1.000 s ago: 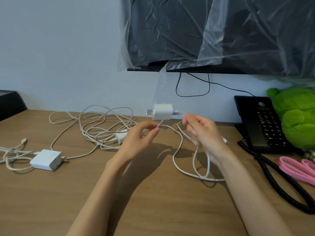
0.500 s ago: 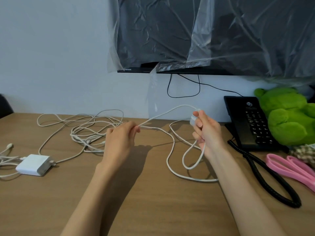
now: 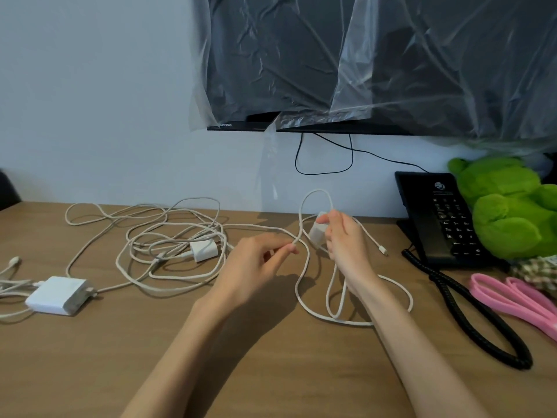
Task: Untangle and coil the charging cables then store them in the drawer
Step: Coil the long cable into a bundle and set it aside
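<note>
Right hand (image 3: 343,245) half hides small charger (image 3: 317,230); left hand (image 3: 259,263) pinches its cable (image 3: 303,279).

1. In front of me there is a plain white wall (image 3: 90,101), with no marks on it.
2. My desk is a brown wooden desk (image 3: 90,372) with a fine grain, and its far edge touches the wall.
3. A black television (image 3: 301,55) hangs on the wall above the desk. Crinkled transparent plastic sheet (image 3: 355,95) covers it, and one strip hangs down below its lower edge.
4. A thin black wire (image 3: 324,171) makes a loop on the wall under the television.
5. The light is soft and gives a shadow on the desk.
</note>
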